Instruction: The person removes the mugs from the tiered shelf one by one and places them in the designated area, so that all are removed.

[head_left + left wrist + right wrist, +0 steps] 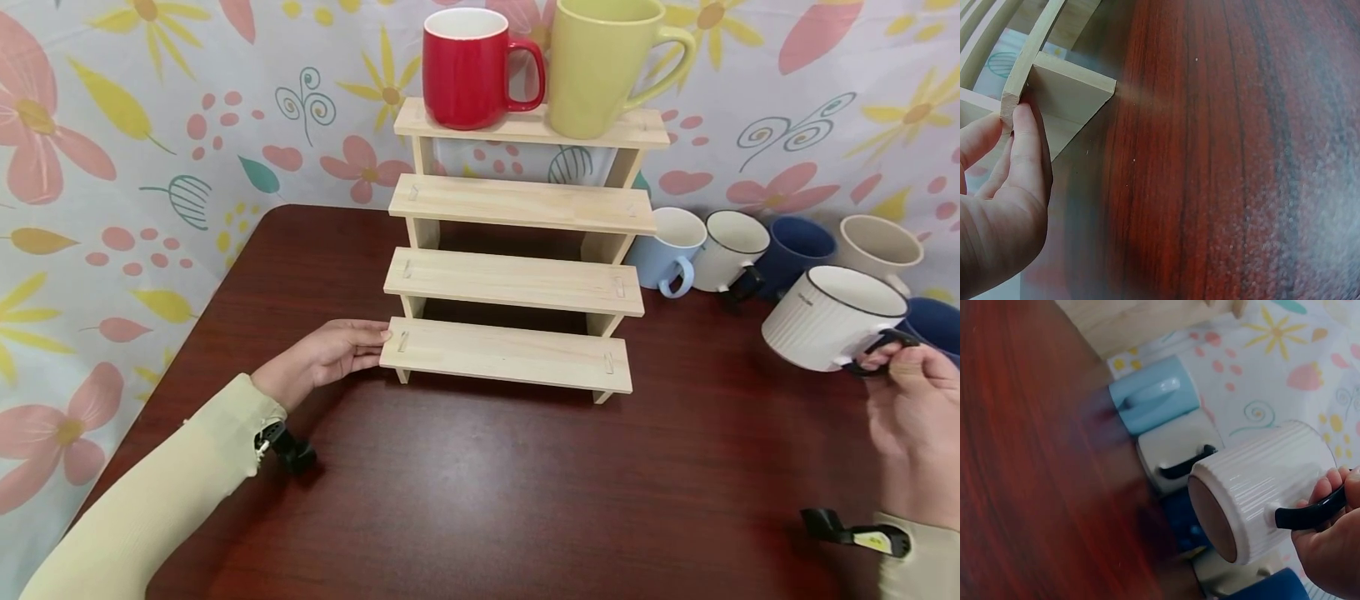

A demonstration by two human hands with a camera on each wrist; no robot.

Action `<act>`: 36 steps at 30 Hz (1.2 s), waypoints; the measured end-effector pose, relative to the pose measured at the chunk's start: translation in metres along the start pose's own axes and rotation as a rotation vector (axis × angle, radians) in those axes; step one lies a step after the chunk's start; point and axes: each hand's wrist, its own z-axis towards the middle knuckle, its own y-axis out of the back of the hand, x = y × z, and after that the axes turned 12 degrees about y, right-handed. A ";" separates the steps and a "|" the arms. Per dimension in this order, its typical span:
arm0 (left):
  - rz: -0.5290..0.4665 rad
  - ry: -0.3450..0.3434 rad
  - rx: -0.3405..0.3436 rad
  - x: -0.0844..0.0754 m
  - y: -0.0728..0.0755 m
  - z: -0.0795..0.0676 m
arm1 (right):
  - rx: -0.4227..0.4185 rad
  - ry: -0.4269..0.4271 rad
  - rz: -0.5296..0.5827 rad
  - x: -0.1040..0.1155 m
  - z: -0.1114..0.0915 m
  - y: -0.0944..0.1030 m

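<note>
By its black handle, my right hand (915, 400) grips a white ribbed mug (828, 321), held tilted in the air in front of several other mugs. In the right wrist view the mug (1260, 487) shows its brown underside. On the left, my left hand (333, 354) pinches the end of the lowest board of a wooden step rack (510, 354). The left wrist view has the thumb and fingers of this hand (1010, 187) at the board's end. A red mug (465, 79) and a yellow-green mug (596, 71) stand on the rack's top board.
Right of the rack stand a light blue mug (663, 250), a white mug with a black handle (727, 250), a dark blue mug (795, 250), a beige mug (881, 242) and another blue mug (937, 325). A flowered cloth (247, 108) hangs behind the dark wooden table (480, 500).
</note>
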 end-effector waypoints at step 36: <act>-0.001 0.006 -0.003 -0.001 -0.003 -0.002 | -0.025 -0.015 0.072 0.014 0.001 0.030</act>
